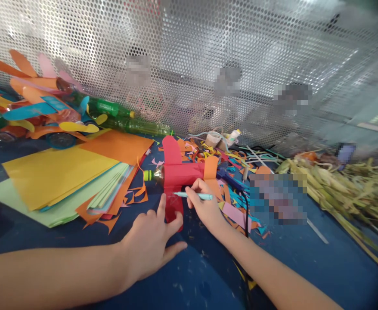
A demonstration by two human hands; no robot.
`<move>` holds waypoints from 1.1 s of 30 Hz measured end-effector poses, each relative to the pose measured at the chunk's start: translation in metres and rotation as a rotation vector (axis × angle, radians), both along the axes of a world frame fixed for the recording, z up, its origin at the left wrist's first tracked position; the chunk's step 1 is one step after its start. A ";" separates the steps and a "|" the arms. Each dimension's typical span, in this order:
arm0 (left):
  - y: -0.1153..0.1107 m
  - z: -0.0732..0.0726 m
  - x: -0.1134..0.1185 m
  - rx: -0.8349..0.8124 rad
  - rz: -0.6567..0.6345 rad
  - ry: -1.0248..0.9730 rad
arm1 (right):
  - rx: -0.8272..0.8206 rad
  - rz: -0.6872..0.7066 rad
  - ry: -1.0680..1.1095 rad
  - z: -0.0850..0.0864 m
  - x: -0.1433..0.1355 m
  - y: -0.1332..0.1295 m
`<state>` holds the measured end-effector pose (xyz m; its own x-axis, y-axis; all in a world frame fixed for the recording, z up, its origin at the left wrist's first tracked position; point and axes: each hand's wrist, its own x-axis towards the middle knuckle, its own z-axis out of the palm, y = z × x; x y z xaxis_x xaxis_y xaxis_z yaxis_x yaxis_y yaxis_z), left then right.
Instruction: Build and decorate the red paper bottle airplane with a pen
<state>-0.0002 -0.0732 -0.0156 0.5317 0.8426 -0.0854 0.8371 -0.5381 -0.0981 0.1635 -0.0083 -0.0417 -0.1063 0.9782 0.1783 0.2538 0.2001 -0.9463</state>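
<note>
A red paper plane [182, 173] with a bottle [159, 175] inside is lying on the blue table [189, 275], closer to the far edge. The left hand [147, 234] is resting on the plane's near wing [173, 212], its grip spread. The right hand [205, 206] is pinching a light blue pen [206, 196] in its grip, and the tip is pointing at that wing. Colored sheets [60, 172] are lying toward the left edge. Scraps [237, 215] are lying near the plane.

Blue surface [182, 284], pale specks, carrying 1 red-paper-wrapped bottle [184, 173] mid-area, loose colored paper sheets [56, 172] left, paper-winged bottle models [37, 110] far left, green bottles [147, 127] along the rear, paper scraps [237, 215] and black cable [247, 215] right of center, dry husks [340, 185] far right.
</note>
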 end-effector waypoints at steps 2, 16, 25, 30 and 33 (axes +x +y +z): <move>0.000 0.000 0.000 0.003 0.002 0.003 | 0.005 0.004 0.000 -0.001 0.000 0.000; 0.000 0.007 0.003 -0.024 0.002 0.036 | 0.000 0.018 0.033 -0.001 -0.003 0.000; 0.000 0.001 0.001 -0.036 0.027 0.004 | -0.008 0.005 0.021 -0.002 -0.001 -0.001; 0.000 -0.002 0.000 -0.020 0.024 -0.014 | 0.008 0.015 0.029 -0.002 0.000 0.000; -0.001 -0.002 0.000 -0.008 0.017 -0.008 | 0.013 0.022 0.017 -0.001 0.000 0.000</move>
<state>-0.0004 -0.0738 -0.0171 0.5178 0.8510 -0.0877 0.8470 -0.5244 -0.0873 0.1636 -0.0079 -0.0426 -0.1246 0.9733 0.1930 0.2330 0.2177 -0.9478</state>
